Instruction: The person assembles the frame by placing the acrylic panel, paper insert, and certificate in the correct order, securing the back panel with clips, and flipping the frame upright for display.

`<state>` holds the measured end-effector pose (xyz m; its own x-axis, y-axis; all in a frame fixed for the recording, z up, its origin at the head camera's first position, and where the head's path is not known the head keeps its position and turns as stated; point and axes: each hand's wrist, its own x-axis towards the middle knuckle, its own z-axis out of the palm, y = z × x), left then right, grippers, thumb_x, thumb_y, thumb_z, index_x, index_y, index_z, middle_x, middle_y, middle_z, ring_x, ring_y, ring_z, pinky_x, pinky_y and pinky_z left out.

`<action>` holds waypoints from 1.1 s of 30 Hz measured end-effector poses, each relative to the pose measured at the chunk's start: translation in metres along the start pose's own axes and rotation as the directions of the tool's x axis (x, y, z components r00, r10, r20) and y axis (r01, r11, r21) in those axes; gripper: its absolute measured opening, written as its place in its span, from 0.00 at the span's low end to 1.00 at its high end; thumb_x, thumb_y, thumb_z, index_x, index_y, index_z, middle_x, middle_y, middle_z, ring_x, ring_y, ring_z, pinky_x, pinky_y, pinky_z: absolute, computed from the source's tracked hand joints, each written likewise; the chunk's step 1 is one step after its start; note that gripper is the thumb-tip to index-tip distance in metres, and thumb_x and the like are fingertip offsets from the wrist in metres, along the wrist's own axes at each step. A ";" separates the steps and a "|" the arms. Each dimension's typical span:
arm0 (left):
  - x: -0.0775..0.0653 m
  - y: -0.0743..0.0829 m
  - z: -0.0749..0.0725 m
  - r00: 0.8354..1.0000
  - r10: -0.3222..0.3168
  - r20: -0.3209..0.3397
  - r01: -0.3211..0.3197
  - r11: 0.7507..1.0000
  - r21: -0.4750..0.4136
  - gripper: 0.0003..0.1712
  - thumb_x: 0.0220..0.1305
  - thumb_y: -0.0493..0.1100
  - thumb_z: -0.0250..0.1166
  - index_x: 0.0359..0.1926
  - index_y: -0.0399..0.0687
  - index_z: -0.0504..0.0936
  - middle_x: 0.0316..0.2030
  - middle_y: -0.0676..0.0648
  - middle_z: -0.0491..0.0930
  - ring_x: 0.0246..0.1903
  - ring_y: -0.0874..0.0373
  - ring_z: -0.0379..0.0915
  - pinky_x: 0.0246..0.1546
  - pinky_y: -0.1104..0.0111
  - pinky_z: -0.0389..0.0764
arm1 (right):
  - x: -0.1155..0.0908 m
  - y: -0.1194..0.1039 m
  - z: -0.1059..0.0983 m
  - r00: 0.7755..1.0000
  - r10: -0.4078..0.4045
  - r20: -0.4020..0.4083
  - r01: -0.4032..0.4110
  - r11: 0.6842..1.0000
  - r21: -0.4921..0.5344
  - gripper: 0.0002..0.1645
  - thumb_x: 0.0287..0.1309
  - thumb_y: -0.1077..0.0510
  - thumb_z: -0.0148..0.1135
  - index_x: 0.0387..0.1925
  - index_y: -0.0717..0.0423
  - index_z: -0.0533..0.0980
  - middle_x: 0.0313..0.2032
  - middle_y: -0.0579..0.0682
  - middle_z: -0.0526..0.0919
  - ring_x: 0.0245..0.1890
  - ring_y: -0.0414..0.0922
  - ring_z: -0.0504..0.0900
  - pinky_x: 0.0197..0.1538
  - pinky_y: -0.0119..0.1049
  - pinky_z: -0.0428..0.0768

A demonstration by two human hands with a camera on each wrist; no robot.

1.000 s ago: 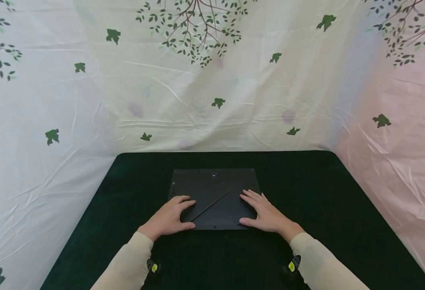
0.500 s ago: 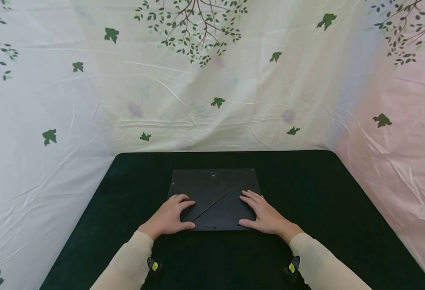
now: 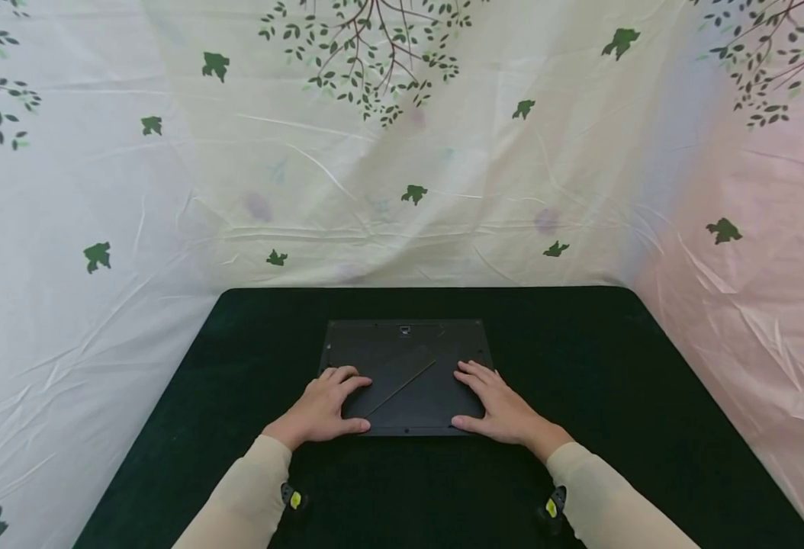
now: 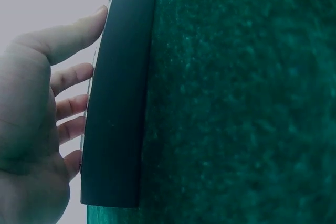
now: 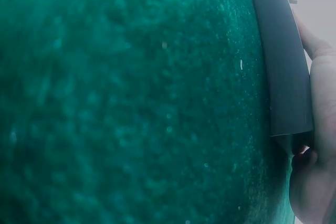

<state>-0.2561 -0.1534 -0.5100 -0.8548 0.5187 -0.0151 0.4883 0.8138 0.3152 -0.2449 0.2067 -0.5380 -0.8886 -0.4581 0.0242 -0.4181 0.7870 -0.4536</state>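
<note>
A flat, dark grey rectangular case (image 3: 429, 343) lies on the green cloth, with small screw-like dots along its edges. Near the middle of its far edge is a small metal-looking fitting (image 3: 405, 331). A thin rod-like line (image 3: 402, 387) runs diagonally over its top face; I cannot tell whether it is loose or fixed. My left hand (image 3: 323, 404) rests on the left part of the case, fingers spread and thumb near the front edge. On the right part rests my right hand (image 3: 505, 404); in the right wrist view one fingertip (image 5: 302, 161) hangs past the case's corner.
Dark green cloth (image 3: 402, 496) covers the table around the case. Pale fabric (image 3: 347, 168) printed with leaves and branches hangs behind the table and at both sides. A dark device with a yellow mark (image 3: 294, 499) is on each wrist.
</note>
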 end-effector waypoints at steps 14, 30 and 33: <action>0.001 -0.001 0.000 0.999 -0.003 0.051 0.006 0.998 -0.066 0.41 0.55 0.71 0.62 0.67 0.64 0.66 0.67 0.48 0.59 0.66 0.46 0.51 0.60 0.45 0.60 | 0.000 -0.003 0.000 1.000 0.005 -0.005 -0.005 1.000 0.002 0.52 0.52 0.23 0.55 0.73 0.43 0.57 0.74 0.41 0.48 0.74 0.45 0.42 0.71 0.53 0.43; 0.007 0.004 0.002 0.996 -0.038 0.080 0.044 0.996 -0.080 0.39 0.57 0.68 0.63 0.67 0.64 0.66 0.67 0.48 0.57 0.67 0.46 0.48 0.60 0.46 0.59 | -0.003 -0.005 -0.004 1.000 0.014 -0.002 -0.014 1.000 0.007 0.53 0.52 0.24 0.56 0.73 0.44 0.57 0.74 0.42 0.48 0.74 0.47 0.43 0.71 0.55 0.44; 0.007 0.002 0.004 0.996 -0.040 0.076 0.046 0.995 -0.084 0.39 0.56 0.67 0.63 0.66 0.64 0.66 0.67 0.48 0.57 0.67 0.45 0.47 0.60 0.45 0.58 | -0.002 -0.005 -0.004 1.000 -0.001 -0.009 0.001 1.000 0.016 0.53 0.52 0.24 0.56 0.72 0.46 0.58 0.74 0.43 0.49 0.74 0.48 0.44 0.71 0.56 0.45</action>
<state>-0.2603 -0.1467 -0.5132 -0.8579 0.5041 -0.0996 0.4316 0.8120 0.3929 -0.2413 0.2052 -0.5323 -0.8900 -0.4549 0.0325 -0.4157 0.7799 -0.4680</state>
